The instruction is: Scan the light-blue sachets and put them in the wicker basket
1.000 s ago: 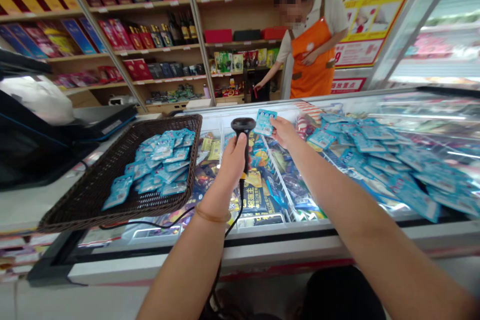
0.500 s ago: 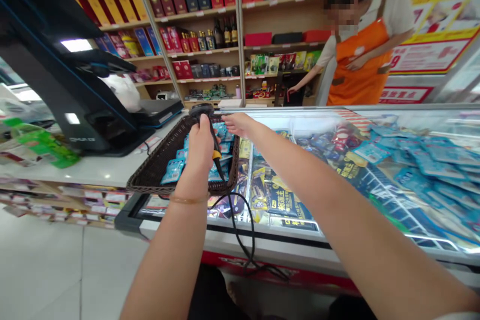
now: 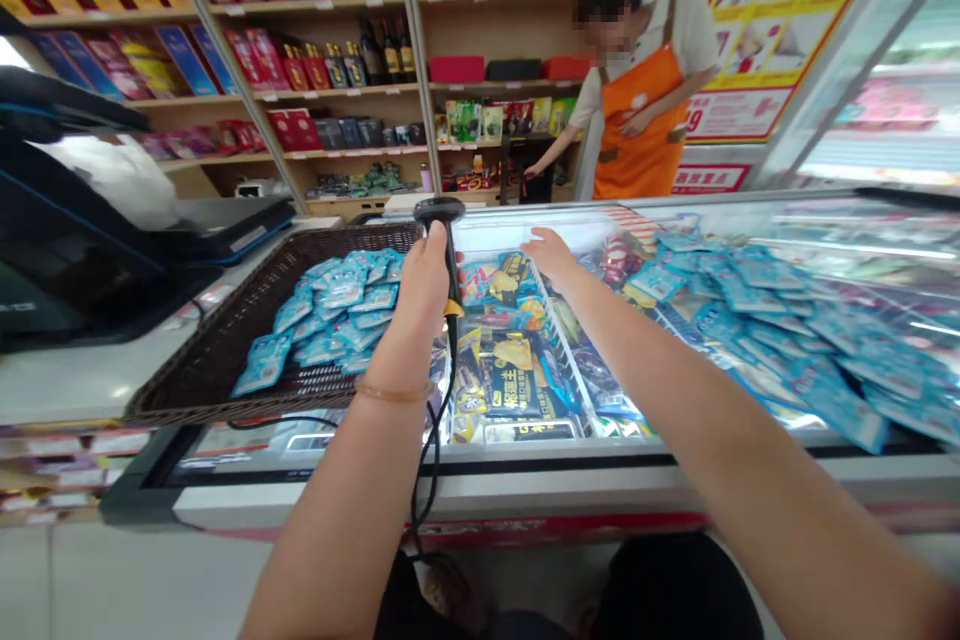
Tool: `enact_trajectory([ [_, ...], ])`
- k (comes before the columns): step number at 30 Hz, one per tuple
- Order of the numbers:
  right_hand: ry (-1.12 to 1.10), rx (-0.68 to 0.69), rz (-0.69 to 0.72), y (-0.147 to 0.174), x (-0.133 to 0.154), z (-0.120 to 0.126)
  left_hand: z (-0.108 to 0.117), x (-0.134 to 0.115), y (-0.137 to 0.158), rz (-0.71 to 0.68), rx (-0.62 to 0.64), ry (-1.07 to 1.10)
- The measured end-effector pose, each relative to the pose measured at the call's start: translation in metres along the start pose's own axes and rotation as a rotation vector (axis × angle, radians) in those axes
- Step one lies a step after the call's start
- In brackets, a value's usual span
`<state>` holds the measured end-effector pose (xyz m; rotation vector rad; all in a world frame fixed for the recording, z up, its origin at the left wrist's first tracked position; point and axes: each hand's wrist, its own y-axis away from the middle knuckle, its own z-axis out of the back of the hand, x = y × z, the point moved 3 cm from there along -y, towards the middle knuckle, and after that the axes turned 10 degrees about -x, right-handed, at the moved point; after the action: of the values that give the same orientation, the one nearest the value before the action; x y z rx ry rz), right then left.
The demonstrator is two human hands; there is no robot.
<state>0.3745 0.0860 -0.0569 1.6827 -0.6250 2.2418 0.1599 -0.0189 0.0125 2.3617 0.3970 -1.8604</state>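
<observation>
In my left hand is a black barcode scanner with a yellow band near the base of its grip. My fingers wrap round the handle, and its black cable hangs down over the freezer edge. My right hand is held out over the freezer, fingers stretched toward the left and nothing visible in them. Left of the scanner, small blue packets lie in a dark woven basket. More blue packets are piled on the freezer's glass at the right.
Below both hands is a glass-topped chest freezer with packaged goods inside. A dark checkout machine stands on the left counter. Behind the freezer, a person in an orange apron stands by shelves of boxes and bottles.
The view has turned right. Both hands have moved from above the basket to the right, over the freezer glass, the left still holding the barcode scanner.
</observation>
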Motion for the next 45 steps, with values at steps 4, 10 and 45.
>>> enact_trajectory([
  [4, 0.429, -0.197, 0.145, -0.013, -0.041, 0.080, -0.044, 0.028, 0.019, 0.062, 0.163, 0.009],
  [10, 0.880, -0.362, 0.080, -0.014, -0.078, 0.147, -0.066, 0.068, 0.038, 0.117, 0.364, 0.039],
  [45, 0.152, -0.032, 0.318, -0.001, -0.057, 0.126, -0.062, 0.080, 0.041, 0.133, 0.436, 0.012],
])
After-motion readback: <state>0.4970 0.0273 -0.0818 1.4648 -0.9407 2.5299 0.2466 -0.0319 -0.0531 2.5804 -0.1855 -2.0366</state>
